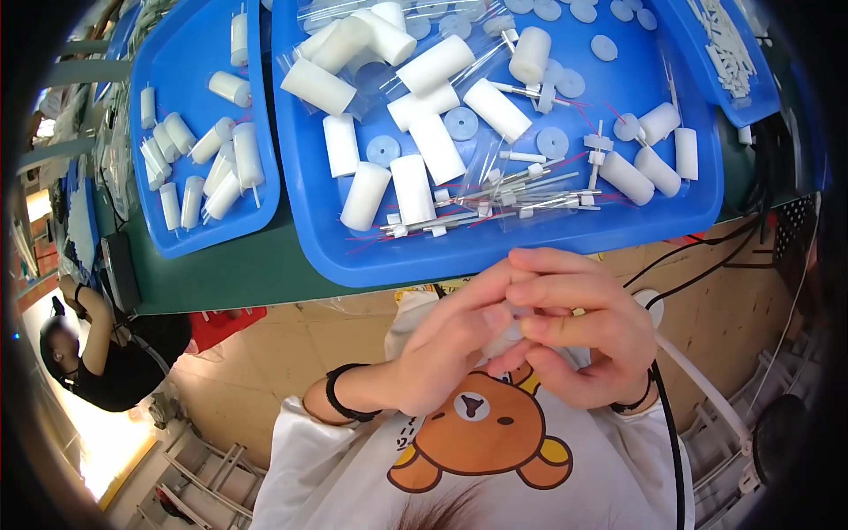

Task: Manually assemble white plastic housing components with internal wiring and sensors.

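My left hand (pixel 455 344) and my right hand (pixel 594 325) meet in front of my shirt, just below the near rim of the large blue tray (pixel 424 268). Their fingers are closed around a small whitish, translucent part (pixel 512 332); most of it is hidden, so its full shape cannot be made out. Beyond my fingers, the tray holds white foam-like cylinders (pixel 412 190), flat translucent discs (pixel 552 141) with centre holes, and thin metal rods (pixel 503 201) with small white blocks and red wires.
A narrower blue tray (pixel 265 190) on the left contains several white cylinders with pins. At the upper right, another blue tray (pixel 758 108) has small white sticks in it. The trays rest on a green table (pixel 212 287). Black cables (pixel 707 243) hang at the right; another person (pixel 106 362) sits at left.
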Available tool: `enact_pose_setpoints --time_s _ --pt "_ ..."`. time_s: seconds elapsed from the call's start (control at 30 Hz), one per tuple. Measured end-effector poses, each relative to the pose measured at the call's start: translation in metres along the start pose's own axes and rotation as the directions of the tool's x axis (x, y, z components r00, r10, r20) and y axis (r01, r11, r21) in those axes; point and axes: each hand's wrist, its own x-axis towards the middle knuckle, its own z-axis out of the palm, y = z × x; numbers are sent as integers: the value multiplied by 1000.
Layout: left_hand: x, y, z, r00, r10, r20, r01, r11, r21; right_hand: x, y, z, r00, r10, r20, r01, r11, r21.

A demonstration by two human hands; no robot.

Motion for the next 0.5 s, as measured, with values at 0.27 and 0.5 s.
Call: enact_pose_setpoints --time_s 0.27,0.5 --pt "-6 -15 -10 999 38 34 -45 975 216 -32 4 -15 881 462 107 -468 812 349" --pt "-8 -28 -24 987 -160 15 159 985 64 -41 14 13 695 574 433 -714 485 504"
